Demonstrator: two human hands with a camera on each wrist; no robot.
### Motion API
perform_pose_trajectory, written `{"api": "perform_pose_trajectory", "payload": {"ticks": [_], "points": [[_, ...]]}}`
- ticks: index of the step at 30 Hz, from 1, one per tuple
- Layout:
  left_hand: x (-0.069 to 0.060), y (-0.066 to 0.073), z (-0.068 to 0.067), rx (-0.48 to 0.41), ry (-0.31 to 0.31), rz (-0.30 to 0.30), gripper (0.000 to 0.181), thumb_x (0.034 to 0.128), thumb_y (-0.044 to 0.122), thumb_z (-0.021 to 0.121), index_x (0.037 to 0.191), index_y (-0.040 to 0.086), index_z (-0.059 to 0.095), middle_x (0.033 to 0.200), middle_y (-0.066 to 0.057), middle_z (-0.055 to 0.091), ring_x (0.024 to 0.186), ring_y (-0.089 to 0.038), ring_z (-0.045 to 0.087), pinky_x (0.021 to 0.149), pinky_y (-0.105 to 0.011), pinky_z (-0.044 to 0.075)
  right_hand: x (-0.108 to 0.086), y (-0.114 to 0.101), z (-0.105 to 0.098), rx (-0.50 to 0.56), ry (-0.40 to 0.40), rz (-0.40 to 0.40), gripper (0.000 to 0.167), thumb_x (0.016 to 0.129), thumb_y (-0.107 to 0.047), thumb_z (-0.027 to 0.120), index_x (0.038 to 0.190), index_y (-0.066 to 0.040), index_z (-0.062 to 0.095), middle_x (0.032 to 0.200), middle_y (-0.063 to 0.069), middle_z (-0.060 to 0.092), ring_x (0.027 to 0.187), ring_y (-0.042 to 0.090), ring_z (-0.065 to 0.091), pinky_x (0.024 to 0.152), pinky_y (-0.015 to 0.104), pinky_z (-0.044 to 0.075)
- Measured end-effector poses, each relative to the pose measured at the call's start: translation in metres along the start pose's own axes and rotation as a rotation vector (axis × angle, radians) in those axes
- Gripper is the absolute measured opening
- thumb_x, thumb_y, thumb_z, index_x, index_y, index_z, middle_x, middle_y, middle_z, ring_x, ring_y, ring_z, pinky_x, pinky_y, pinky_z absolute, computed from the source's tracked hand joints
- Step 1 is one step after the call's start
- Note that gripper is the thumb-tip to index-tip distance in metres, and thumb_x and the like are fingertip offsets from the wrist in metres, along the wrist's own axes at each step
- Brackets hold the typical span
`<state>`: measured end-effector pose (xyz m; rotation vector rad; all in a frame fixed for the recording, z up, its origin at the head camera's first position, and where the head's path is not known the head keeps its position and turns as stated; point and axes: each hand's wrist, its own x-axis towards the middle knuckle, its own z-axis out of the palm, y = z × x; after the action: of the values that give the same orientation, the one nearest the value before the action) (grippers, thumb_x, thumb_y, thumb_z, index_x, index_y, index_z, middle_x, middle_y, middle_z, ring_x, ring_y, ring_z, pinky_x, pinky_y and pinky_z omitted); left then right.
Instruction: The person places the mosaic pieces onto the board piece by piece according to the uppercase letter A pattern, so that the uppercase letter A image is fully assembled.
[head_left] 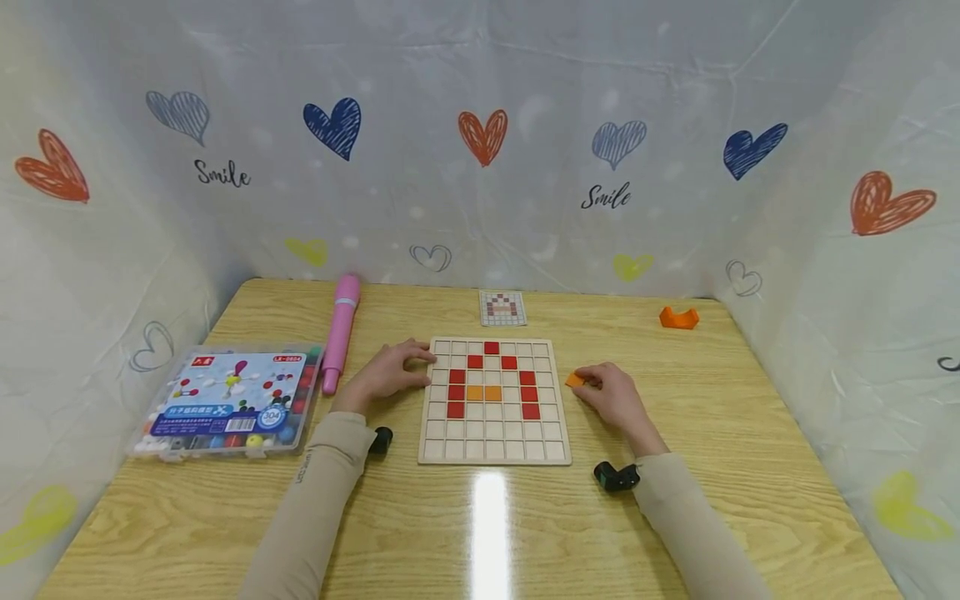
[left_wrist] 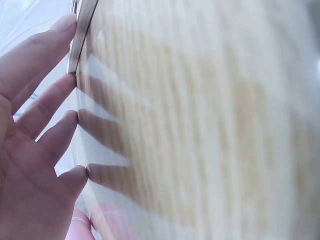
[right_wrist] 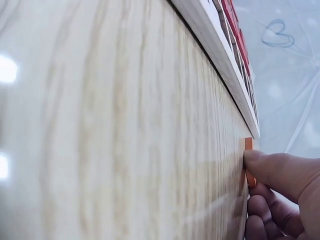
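A wooden grid board lies flat in the middle of the table, with red square tiles in a peaked pattern and two orange tiles side by side within it. My left hand touches the board's left edge with its fingertips; in the left wrist view the fingers are extended, tips on the tabletop. Just right of the board, my right hand pinches an orange tile between thumb and fingers. In the right wrist view this orange tile stands on edge close to the board's side.
Behind the board lies a small pattern card. To the left are a plastic case of colored balls and a pink pen-shaped object. An orange curved piece sits at the back right. A printed curtain encloses the table.
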<state>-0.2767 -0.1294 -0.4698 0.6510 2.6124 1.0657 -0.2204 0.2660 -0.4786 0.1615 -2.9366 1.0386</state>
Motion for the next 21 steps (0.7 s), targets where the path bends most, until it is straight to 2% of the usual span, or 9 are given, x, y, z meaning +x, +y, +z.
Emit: {"api": "perform_pose_trajectory", "payload": {"ticks": [9, 16, 21], "points": [[0.0, 0.002, 0.0, -0.006, -0.003, -0.005, 0.038, 0.0907, 0.015, 0.07, 0.127, 0.005, 0.064, 0.152, -0.017, 0.039, 0.147, -0.038, 0.015, 0.118, -0.058, -0.004, 0.0, -0.008, 0.001, 0.023, -0.008, 0.023, 0.034, 0.093, -0.015, 0.068, 0.122, 0.002, 0.066, 0.111, 0.018, 0.063, 0.101, 0.031, 0.06, 0.089, 0.047, 0.05], [-0.001, 0.004, -0.002, -0.013, -0.001, 0.002, 0.038, 0.0905, 0.015, 0.07, 0.126, 0.004, 0.064, 0.152, -0.018, 0.039, 0.146, -0.039, 0.016, 0.117, -0.06, -0.005, -0.001, -0.026, 0.006, 0.069, 0.001, -0.043, 0.032, 0.092, -0.016, 0.07, 0.12, -0.002, 0.069, 0.11, 0.014, 0.062, 0.098, 0.027, 0.062, 0.084, 0.042, 0.054], [0.0, 0.002, -0.001, -0.009, -0.007, 0.005, 0.038, 0.0903, 0.015, 0.07, 0.126, 0.004, 0.064, 0.152, -0.018, 0.038, 0.146, -0.04, 0.016, 0.116, -0.062, -0.005, -0.001, -0.043, 0.009, 0.094, -0.04, -0.062, 0.029, 0.091, -0.016, 0.071, 0.118, -0.005, 0.07, 0.11, 0.011, 0.062, 0.095, 0.024, 0.063, 0.084, 0.039, 0.056]]}}
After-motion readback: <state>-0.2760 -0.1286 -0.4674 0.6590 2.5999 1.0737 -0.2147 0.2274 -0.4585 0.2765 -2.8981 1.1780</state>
